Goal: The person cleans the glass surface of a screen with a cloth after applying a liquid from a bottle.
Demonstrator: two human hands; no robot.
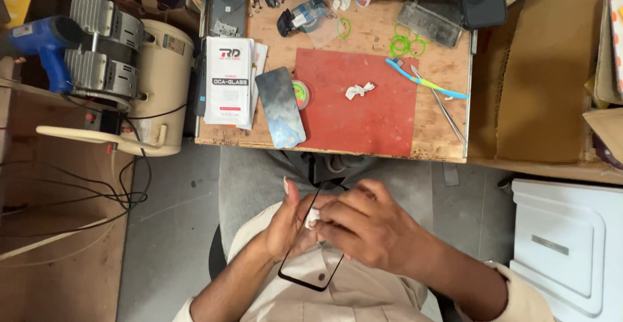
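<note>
I am holding the glass panel point(311, 257) gripped in my left hand point(285, 225), my right hand point(363, 228) pinching a white cloth point(313, 217), wiping it; next needs steady, light pressure.

both hands, the left hand point(285, 221) and the right hand point(363, 228), are bare, with no gloves or rings showing. the thumbnail on the left is long. beige sleeves point(519, 296) are pushed up the forearms, matching a beige shirt.
</note>
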